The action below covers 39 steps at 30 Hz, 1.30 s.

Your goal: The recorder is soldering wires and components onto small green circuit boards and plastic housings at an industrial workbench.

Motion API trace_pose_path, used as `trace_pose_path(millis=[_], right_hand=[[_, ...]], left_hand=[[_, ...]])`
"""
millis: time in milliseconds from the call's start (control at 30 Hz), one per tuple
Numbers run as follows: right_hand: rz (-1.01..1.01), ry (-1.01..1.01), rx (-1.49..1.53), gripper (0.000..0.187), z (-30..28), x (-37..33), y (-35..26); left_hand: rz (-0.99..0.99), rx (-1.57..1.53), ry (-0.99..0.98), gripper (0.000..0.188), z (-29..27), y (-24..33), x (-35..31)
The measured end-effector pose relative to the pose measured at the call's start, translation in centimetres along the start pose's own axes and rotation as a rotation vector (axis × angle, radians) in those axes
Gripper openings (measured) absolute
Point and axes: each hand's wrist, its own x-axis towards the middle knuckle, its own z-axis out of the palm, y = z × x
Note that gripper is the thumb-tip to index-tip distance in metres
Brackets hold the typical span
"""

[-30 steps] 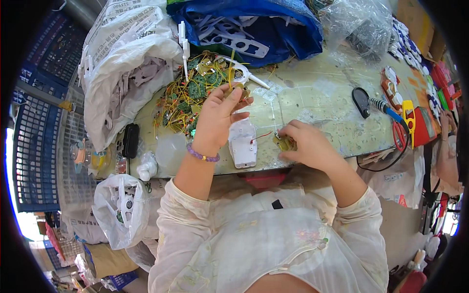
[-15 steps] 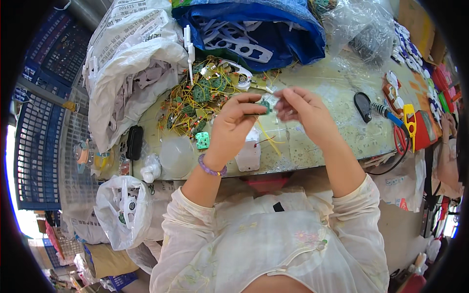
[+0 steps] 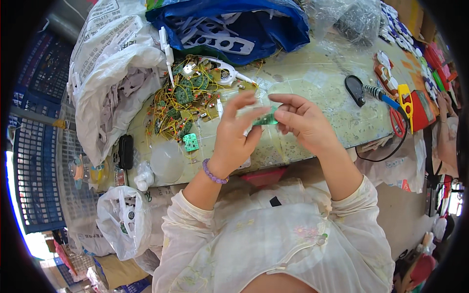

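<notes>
Now both hands pinch a small green board (image 3: 266, 119) above the table (image 3: 317, 93): left hand (image 3: 238, 134), right hand (image 3: 303, 119). Likely light, stiff, fragile; best held by edges, clear of wires.

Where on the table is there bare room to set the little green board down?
Bare tabletop lies between the blue bag and the soldering iron, beyond the hands. A smaller patch shows right of the right hand, toward the table edge. It is crowded left, around the wired circuit-board pile by the left hand.
</notes>
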Motion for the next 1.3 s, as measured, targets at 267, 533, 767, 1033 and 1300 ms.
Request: trace_pose_path(millis=[267,533,767,1033,1300], right_hand=[[-0.229,0.222,-0.119,0.042,-1.6,-0.1,-0.5],[-0.306,0.173,-0.353,0.040,-2.0,-1.6,-0.1],[-0.101,0.167,-0.817,0.042,-2.9,-1.1,2.6],[-0.380,0.173,-1.236,0.034,-3.1,-0.5,3.7],[-0.420,0.195,-1.217,0.034,-3.3,-0.3,3.9]], left_hand=[[-0.517,-0.863,-0.302,0.009,-1.0,1.2,0.3],[-0.545,-0.522,-0.742,0.017,-1.4,-2.4,3.6],[-0.546,-0.339,-0.846,0.011,-1.1,-4.3,4.5],[-0.251,0.425,-0.533,0.018,-1.0,-0.7,1.2],[-0.336,0.259,-0.549,0.014,-0.9,-0.5,0.1]])
